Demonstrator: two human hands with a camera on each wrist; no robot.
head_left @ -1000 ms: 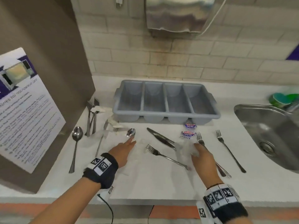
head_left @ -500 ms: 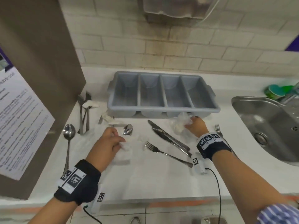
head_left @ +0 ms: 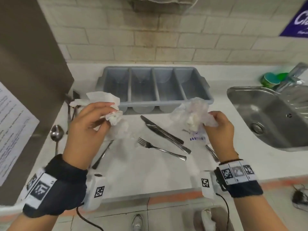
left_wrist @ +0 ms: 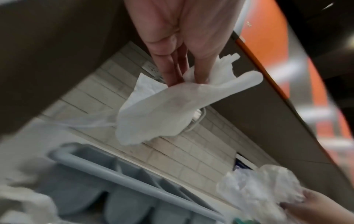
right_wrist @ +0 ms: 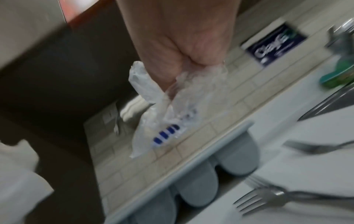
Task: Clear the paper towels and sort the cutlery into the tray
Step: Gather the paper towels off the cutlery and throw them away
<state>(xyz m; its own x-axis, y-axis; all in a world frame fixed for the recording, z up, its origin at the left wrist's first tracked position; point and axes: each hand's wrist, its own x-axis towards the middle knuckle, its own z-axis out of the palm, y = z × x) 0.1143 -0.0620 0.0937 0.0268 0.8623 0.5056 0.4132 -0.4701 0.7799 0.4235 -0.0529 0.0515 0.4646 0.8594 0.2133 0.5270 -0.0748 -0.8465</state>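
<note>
My left hand (head_left: 93, 120) is raised above the counter and grips a crumpled white paper towel (head_left: 106, 104), seen up close as the paper towel (left_wrist: 162, 109) in the left wrist view. My right hand (head_left: 216, 125) holds a wad of clear plastic wrap and paper (head_left: 196, 114), the wad (right_wrist: 162, 118) showing blue print. The grey four-compartment tray (head_left: 155, 104) stands empty behind both hands. On the counter lie two knives (head_left: 163, 132), a fork (head_left: 160, 148), a spoon (head_left: 56, 135), another spoon handle (head_left: 101, 155) and more cutlery (head_left: 71, 109) by the left wall.
A steel sink (head_left: 273, 117) is set into the counter at right, with a green cup (head_left: 270, 79) behind it. A brown cabinet side (head_left: 30, 64) with a printed notice (head_left: 13, 130) bounds the left. A tiled wall runs behind the tray.
Both hands have lifted off the counter with their wads: the left one gathered more towel, the right one pulled its wrap up from in front of the tray.
</note>
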